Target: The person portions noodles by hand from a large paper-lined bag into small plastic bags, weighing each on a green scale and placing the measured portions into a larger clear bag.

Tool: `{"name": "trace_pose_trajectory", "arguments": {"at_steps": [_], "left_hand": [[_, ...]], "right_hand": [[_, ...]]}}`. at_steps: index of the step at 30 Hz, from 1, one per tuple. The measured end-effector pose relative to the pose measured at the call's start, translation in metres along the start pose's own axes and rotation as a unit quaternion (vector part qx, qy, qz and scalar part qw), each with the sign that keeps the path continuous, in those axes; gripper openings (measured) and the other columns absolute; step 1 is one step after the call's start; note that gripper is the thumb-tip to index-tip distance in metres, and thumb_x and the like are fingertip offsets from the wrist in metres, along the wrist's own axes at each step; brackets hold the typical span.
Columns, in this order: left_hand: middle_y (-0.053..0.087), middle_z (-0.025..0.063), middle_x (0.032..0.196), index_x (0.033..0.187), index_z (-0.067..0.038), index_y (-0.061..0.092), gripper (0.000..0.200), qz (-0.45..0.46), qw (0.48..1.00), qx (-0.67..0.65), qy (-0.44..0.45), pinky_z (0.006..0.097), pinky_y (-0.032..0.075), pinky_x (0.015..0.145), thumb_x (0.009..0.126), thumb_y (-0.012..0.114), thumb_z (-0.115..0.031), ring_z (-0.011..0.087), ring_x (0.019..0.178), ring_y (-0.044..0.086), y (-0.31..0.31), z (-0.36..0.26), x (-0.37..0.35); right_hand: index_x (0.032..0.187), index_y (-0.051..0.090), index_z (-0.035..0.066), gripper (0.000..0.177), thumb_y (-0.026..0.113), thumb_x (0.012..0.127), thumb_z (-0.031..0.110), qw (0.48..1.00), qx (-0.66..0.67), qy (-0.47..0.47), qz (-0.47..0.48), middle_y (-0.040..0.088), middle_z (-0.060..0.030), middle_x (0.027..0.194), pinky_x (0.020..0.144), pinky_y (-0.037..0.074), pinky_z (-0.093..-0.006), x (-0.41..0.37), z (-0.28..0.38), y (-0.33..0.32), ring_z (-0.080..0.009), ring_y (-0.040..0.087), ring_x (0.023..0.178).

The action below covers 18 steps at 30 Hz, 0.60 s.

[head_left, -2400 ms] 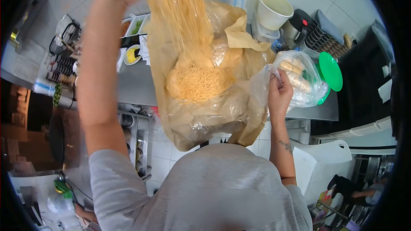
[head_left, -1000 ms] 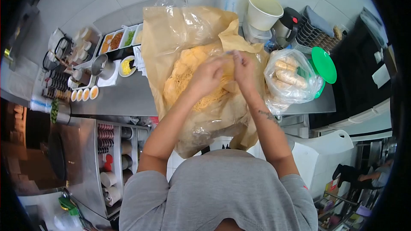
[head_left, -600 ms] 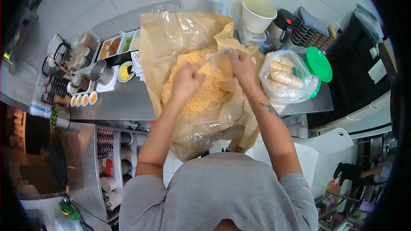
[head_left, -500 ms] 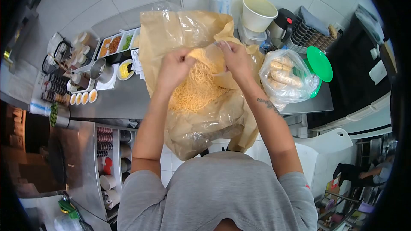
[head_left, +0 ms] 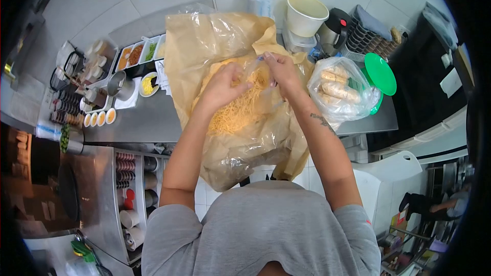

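A heap of thin yellow noodles (head_left: pixel 232 115) lies on large brown paper with clear plastic lining (head_left: pixel 186 46). Over the left side of the heap, my left hand (head_left: pixel 225 86) is open, thumb and fingers apart, with no noodles hanging from it. My right hand (head_left: pixel 281 73) pinches the rim of a small clear plastic bag (head_left: pixel 266 99), whose mouth faces my left hand. Some noodles show through the bag near its opening. The bag's lower edge is hard to make out against the paper.
On the right sits a clear bag of wrapped portions (head_left: pixel 340 89), beside a green lid (head_left: pixel 380 74). Behind stand a white tub (head_left: pixel 306 15) and a kettle (head_left: pixel 333 31). To the left are topping trays (head_left: pixel 135 53), a metal pot (head_left: pixel 120 84) and several small cups (head_left: pixel 101 117).
My left hand has let go of its clump of noodles and opened, moving slightly down. Noodles now show inside the bag, which my right hand still holds.
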State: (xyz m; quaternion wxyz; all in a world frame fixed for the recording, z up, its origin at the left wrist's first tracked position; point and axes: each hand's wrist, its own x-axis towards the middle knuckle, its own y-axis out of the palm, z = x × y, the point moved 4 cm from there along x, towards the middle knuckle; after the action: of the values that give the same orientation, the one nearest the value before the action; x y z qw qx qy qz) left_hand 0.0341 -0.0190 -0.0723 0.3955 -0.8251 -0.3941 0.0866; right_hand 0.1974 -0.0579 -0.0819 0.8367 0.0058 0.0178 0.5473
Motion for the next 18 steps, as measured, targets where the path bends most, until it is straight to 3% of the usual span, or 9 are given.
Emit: {"name": "trace_pose_trajectory", "arguments": {"at_steps": [1,3,5,8,11,14,15,18], "left_hand": [[0.062,0.0180,0.095,0.110,0.005,0.057,0.038,-0.059,0.995,0.067,0.047,0.0371,0.048,0.073,0.079,0.064,-0.016,0.0220,0.081,0.061,0.027,0.030,-0.002],[0.063,0.0169,0.095,0.110,0.005,0.056,0.038,-0.075,0.991,0.101,0.042,0.0350,0.049,0.071,0.079,0.064,-0.015,0.0203,0.081,0.062,0.042,0.040,-0.010],[0.063,0.0143,0.095,0.109,0.005,0.055,0.036,0.011,0.998,0.036,-0.054,0.0313,0.050,0.067,0.080,0.064,-0.015,0.0172,0.080,0.062,0.049,0.047,-0.008],[0.063,0.0113,0.090,0.109,0.006,0.054,0.034,0.049,0.938,-0.279,-0.201,0.0281,0.049,0.065,0.081,0.062,-0.012,0.0146,0.079,0.062,-0.007,0.007,-0.001],[0.063,0.0097,0.087,0.107,0.005,0.055,0.028,-0.008,0.900,-0.415,-0.135,0.0294,0.049,0.069,0.081,0.058,-0.008,0.0157,0.082,0.062,-0.024,-0.026,0.012],[0.062,0.0086,0.084,0.107,0.001,0.056,0.028,-0.038,0.943,-0.320,-0.080,0.0296,0.048,0.067,0.080,0.057,-0.006,0.0154,0.080,0.061,0.008,-0.029,0.027],[0.061,0.0117,0.095,0.110,-0.004,0.056,0.032,0.029,0.999,0.023,-0.020,0.0334,0.048,0.069,0.078,0.060,-0.007,0.0209,0.082,0.061,0.021,-0.026,0.034],[0.057,0.0177,0.105,0.111,-0.005,0.056,0.037,-0.073,0.965,0.109,0.229,0.0387,0.047,0.074,0.075,0.061,-0.009,0.0299,0.083,0.060,0.022,-0.024,0.021]], "right_hand": [[0.088,0.066,-0.001,0.031,0.053,0.092,0.027,1.000,0.008,-0.008,-0.001,0.047,-0.0019,0.044,0.032,0.032,-0.0247,0.000,-0.001,-0.001,-0.0098,0.041,0.031],[0.089,0.066,-0.001,0.031,0.053,0.092,0.027,1.000,0.018,-0.008,-0.004,0.047,-0.0017,0.045,0.031,0.032,-0.0247,-0.004,0.001,0.001,-0.0097,0.041,0.031],[0.089,0.065,-0.001,0.031,0.053,0.092,0.027,1.000,0.001,-0.016,-0.002,0.048,-0.0016,0.045,0.031,0.032,-0.0247,-0.003,0.009,0.002,-0.0097,0.041,0.031],[0.089,0.065,-0.001,0.032,0.052,0.092,0.028,0.999,-0.037,-0.012,0.009,0.048,-0.0016,0.047,0.031,0.032,-0.0247,-0.009,0.006,0.001,-0.0099,0.041,0.031],[0.086,0.064,-0.001,0.032,0.053,0.092,0.029,1.000,-0.012,-0.010,0.019,0.049,-0.0023,0.047,0.032,0.032,-0.0251,-0.005,0.009,0.009,-0.0103,0.042,0.031],[0.084,0.063,-0.001,0.033,0.052,0.092,0.029,1.000,0.027,-0.003,-0.012,0.050,-0.0031,0.047,0.032,0.032,-0.0256,-0.004,0.010,0.010,-0.0107,0.042,0.032],[0.084,0.063,-0.001,0.033,0.052,0.092,0.029,1.000,0.018,-0.006,-0.015,0.050,-0.0034,0.048,0.032,0.031,-0.0258,0.000,0.005,0.001,-0.0107,0.042,0.032],[0.088,0.063,0.000,0.033,0.051,0.093,0.030,0.999,0.017,0.015,-0.024,0.046,-0.0010,0.046,0.033,0.031,-0.0243,0.004,-0.001,-0.015,-0.0096,0.040,0.033]]}}
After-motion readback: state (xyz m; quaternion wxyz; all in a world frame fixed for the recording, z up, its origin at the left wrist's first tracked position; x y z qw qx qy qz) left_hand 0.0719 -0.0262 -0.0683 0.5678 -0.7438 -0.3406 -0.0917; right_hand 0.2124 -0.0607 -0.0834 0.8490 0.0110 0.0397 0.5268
